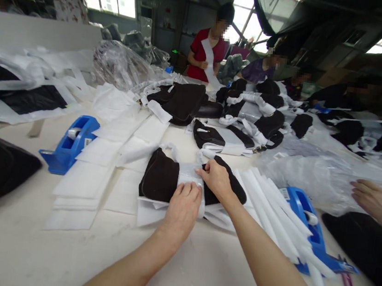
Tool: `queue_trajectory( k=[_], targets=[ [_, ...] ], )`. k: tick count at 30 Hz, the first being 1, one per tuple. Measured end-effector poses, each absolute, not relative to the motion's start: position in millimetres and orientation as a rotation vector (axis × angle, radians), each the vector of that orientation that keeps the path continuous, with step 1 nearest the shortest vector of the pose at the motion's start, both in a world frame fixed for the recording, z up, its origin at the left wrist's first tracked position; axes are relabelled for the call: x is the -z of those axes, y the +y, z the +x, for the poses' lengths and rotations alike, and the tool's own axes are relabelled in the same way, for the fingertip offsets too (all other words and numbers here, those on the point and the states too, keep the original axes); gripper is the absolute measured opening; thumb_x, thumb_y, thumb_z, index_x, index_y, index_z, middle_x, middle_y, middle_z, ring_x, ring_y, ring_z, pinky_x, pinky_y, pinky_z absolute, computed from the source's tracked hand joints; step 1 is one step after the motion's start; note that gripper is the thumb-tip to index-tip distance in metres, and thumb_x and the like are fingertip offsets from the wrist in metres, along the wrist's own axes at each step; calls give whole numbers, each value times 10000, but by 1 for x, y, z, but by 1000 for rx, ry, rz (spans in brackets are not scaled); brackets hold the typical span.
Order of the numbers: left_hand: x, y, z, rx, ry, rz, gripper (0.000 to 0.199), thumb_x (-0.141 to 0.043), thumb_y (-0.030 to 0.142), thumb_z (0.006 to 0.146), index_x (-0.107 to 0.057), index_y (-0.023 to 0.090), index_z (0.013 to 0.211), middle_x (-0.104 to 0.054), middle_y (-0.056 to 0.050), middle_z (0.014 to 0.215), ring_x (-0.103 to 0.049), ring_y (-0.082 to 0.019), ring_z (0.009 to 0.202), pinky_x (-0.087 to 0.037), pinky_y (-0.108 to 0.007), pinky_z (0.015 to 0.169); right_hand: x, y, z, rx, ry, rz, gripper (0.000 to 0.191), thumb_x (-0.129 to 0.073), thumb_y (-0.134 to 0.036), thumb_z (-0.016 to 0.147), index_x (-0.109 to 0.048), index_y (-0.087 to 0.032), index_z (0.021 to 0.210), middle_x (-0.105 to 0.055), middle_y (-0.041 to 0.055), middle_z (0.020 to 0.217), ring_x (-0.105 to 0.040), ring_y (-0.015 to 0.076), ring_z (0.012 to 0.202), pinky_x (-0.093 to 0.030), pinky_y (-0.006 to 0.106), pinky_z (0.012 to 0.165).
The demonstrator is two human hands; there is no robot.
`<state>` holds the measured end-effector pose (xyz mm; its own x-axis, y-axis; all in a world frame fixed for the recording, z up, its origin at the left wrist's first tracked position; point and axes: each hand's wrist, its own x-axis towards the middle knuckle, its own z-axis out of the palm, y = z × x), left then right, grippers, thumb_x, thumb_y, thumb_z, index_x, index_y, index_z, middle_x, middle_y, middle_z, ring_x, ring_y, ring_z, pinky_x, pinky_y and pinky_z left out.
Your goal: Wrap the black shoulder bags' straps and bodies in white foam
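Note:
A dark handbag (159, 176) lies in front of me on the table, with a white foam wrap (187, 172) banded round its middle. White foam sheets (151, 211) stick out beneath the bag. My left hand (185, 207) rests flat on the near part of the band, fingers stretched out. At the band's upper right edge, my right hand (218, 179) has thumb and fingers pinched together; what is between them, if anything, is too small to make out. Behind the bag, its strap (171, 149) shows wrapped in white.
Blue tape dispensers stand left (74, 140) and right (310, 222). Stacked foam sheets (83, 185) lie left, foam strips (269, 208) right. Dark bags (182, 102) and plastic film (299, 170) fill the back. Another person's hand (375, 200) reaches in from the right.

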<state>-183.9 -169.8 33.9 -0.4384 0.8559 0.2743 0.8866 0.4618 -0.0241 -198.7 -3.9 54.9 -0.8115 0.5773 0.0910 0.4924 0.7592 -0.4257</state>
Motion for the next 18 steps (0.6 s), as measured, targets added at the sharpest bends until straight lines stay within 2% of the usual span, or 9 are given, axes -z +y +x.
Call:
queue_trajectory(
  k=[2,4,7,10,13,18],
  targets=[
    [-35,-172,-184,185,-2453,-1521,457,-412,44,920,-523,52,1363,-591,-170,1309,-561,-243,1178,-442,-408,1080,-59,-6,-201,-657,-2697,-896,162,-667,-328,845,-573,-201,809,-643,26,734,-641,192,722,-419,270,655],
    [-34,-175,-183,194,-2431,-1518,474,-421,13,895,-544,72,1350,-596,-168,1304,-566,-250,1169,-455,-417,1059,-67,-2,-192,-918,-2621,-832,104,-577,-283,892,-580,-198,830,-635,-2,715,-617,137,598,-431,242,624],
    [-30,-178,-187,203,-2373,-1482,529,-421,-41,846,-568,88,1337,-609,-157,1300,-562,-269,1171,-464,-424,1042,-84,24,-150,-1191,-2462,-571,167,-500,-335,921,-611,-211,913,-627,-42,712,-549,88,482,-424,211,559],
    [-26,-178,-192,208,-2306,-1495,567,-418,-72,810,-586,89,1328,-623,-153,1288,-567,-275,1168,-470,-415,1034,-100,66,-75,-877,-2405,-657,218,-527,-376,893,-658,-201,886,-635,-22,714,-576,119,594,-421,219,602],
    [-25,-179,-194,200,-2269,-1500,581,-411,-82,800,-608,110,1311,-633,-149,1280,-584,-266,1144,-493,-408,1006,-107,107,1,-530,-2437,-1103,227,-528,-303,870,-656,-187,723,-617,4,665,-579,155,682,-395,235,636],
    [-21,-180,-199,132,-2196,-1470,552,-381,-74,833,-646,127,1273,-647,-142,1272,-606,-257,1112,-518,-392,971,-96,139,58,-632,-2394,-1431,231,-563,-247,838,-629,-177,628,-627,11,632,-584,139,602,-407,216,569]
  ],
)
